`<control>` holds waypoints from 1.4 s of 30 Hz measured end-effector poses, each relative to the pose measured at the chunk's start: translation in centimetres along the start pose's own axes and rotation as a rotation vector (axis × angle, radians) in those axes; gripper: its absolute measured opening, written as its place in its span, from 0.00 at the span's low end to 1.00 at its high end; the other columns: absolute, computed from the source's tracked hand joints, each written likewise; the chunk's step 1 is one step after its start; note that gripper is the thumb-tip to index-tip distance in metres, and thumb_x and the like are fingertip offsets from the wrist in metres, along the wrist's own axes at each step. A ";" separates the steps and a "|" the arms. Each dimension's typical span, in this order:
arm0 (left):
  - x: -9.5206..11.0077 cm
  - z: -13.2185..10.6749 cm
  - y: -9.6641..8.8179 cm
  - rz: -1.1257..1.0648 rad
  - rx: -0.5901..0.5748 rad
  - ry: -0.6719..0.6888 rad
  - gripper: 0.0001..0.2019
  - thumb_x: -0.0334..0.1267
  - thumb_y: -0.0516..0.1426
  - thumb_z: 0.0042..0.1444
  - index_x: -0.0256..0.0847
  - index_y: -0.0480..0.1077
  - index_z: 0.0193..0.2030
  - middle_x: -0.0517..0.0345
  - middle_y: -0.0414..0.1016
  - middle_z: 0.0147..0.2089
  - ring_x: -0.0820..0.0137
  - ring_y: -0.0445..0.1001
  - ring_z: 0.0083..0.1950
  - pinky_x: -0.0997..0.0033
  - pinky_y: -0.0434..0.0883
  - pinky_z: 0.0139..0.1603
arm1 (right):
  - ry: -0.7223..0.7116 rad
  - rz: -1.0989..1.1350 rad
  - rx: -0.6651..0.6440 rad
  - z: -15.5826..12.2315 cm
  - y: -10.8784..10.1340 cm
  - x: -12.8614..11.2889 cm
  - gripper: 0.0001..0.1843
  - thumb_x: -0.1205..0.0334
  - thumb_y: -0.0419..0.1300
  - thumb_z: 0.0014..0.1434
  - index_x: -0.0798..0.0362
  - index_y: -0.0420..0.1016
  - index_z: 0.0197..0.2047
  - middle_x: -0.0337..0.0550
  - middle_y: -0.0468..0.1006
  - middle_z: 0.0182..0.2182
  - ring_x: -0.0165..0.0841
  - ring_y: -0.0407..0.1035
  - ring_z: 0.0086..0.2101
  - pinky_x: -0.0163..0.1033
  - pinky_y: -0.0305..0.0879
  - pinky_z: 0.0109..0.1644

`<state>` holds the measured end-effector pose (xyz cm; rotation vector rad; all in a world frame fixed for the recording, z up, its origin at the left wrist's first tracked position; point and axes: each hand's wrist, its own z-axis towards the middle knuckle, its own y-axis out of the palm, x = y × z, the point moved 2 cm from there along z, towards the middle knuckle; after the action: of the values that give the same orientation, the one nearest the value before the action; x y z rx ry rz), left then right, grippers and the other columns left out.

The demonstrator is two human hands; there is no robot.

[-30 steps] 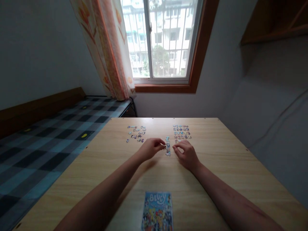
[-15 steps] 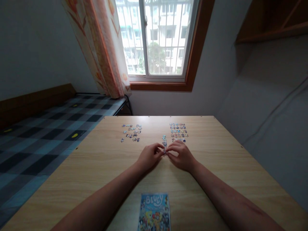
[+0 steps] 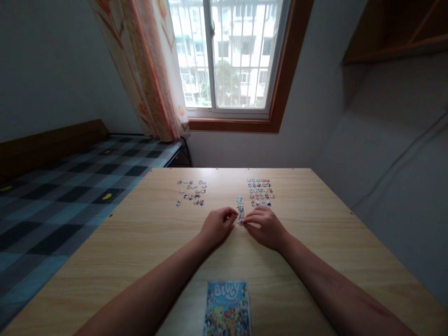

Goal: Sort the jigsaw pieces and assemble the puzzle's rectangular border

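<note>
Two hands are seen close together at the near end of a thin strip of joined puzzle pieces [image 3: 240, 207], which lies flat in the middle of the table [image 3: 315, 242]. The work in hand looks like the fitting of a small piece onto that end. For this to be done well, the strip should be held flat so that it cannot slide. The knob and the hole should be lined up first, and the push should be made softly and straight down. If it is forced, the thin strip could be bent or pulled apart. The left hand [image 3: 217, 226] is laid on the table with its fingers curled in, and its thumb and first finger are pinched narrow at the strip's end. The right hand [image 3: 266, 227] is set the same way from the other side, palm down, with its fingertips at the same spot. Whether a loose piece is held between the fingers cannot be told; it is too small. Both forearms are stretched low over the table. A loose bunch of pieces [image 3: 191, 192] is spread to the left, neat rows of pieces [image 3: 261, 192] are laid just right of the strip, and a Bluey picture card [image 3: 227, 308] is placed at the near edge.
</note>
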<state>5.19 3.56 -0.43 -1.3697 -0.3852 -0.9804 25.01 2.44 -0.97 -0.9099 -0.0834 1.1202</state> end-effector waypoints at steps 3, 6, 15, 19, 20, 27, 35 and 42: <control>0.1 -0.2 -0.2 0.199 0.018 0.097 0.10 0.37 0.57 0.62 0.45 0.82 0.41 0.54 0.81 0.41 0.68 0.76 0.40 0.69 0.70 0.44 | -0.018 -0.022 -0.047 0.0 -0.5 -0.1 0.08 0.66 0.63 0.63 0.46 0.84 0.37 0.42 0.85 0.35 0.36 0.74 0.35 0.45 0.68 0.45; 0.1 -0.4 0.0 0.289 -0.027 0.123 0.12 0.38 0.57 0.63 0.48 0.83 0.44 0.55 0.79 0.43 0.69 0.76 0.40 0.70 0.70 0.44 | -0.025 -0.046 -0.079 0.0 -0.8 -0.3 0.08 0.65 0.62 0.64 0.45 0.84 0.38 0.41 0.85 0.35 0.36 0.74 0.34 0.45 0.67 0.44; 0.4 -0.5 0.2 0.403 -0.112 0.133 0.12 0.38 0.57 0.63 0.53 0.83 0.46 0.56 0.78 0.43 0.68 0.75 0.42 0.70 0.70 0.44 | -0.028 -0.054 -0.135 -0.1 -0.5 -0.5 0.09 0.63 0.62 0.65 0.43 0.85 0.39 0.41 0.85 0.35 0.36 0.73 0.34 0.46 0.67 0.45; 0.3 -0.5 0.3 0.413 -0.112 0.154 0.12 0.39 0.57 0.64 0.54 0.83 0.46 0.56 0.78 0.42 0.68 0.75 0.41 0.70 0.69 0.43 | -0.035 -0.051 -0.159 0.0 -0.5 -0.6 0.10 0.63 0.61 0.66 0.43 0.85 0.40 0.40 0.85 0.36 0.36 0.73 0.35 0.46 0.67 0.45; 0.3 -0.5 0.4 0.412 -0.109 0.157 0.12 0.40 0.57 0.64 0.55 0.83 0.46 0.57 0.78 0.42 0.68 0.75 0.41 0.70 0.69 0.43 | -0.037 -0.052 -0.164 0.0 -0.5 -0.6 0.10 0.63 0.61 0.66 0.43 0.85 0.40 0.40 0.85 0.36 0.36 0.73 0.35 0.46 0.67 0.45; 0.4 -0.5 0.3 0.409 -0.113 0.145 0.12 0.41 0.57 0.64 0.54 0.83 0.45 0.56 0.78 0.41 0.68 0.75 0.42 0.70 0.69 0.43 | -0.036 -0.054 -0.155 0.0 -0.5 -0.5 0.10 0.61 0.61 0.67 0.42 0.85 0.39 0.41 0.85 0.34 0.35 0.73 0.35 0.45 0.67 0.45; 0.4 -0.5 0.4 0.421 -0.114 0.159 0.12 0.41 0.57 0.64 0.56 0.83 0.45 0.57 0.79 0.41 0.67 0.76 0.42 0.69 0.69 0.43 | 0.026 -0.009 -0.104 -0.3 -0.3 0.1 0.07 0.62 0.63 0.63 0.44 0.85 0.38 0.42 0.83 0.35 0.36 0.73 0.36 0.45 0.66 0.44; 0.3 -0.5 0.3 0.378 -0.082 0.161 0.15 0.35 0.56 0.63 0.54 0.81 0.51 0.56 0.79 0.43 0.68 0.76 0.41 0.69 0.71 0.45 | 0.162 -0.045 0.038 -0.3 -0.7 0.9 0.08 0.67 0.61 0.61 0.49 0.81 0.32 0.44 0.81 0.33 0.38 0.72 0.36 0.47 0.67 0.46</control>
<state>5.41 2.93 -0.47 -1.3641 0.0367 -0.7900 26.05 2.85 -1.03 -0.9576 0.0502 0.9995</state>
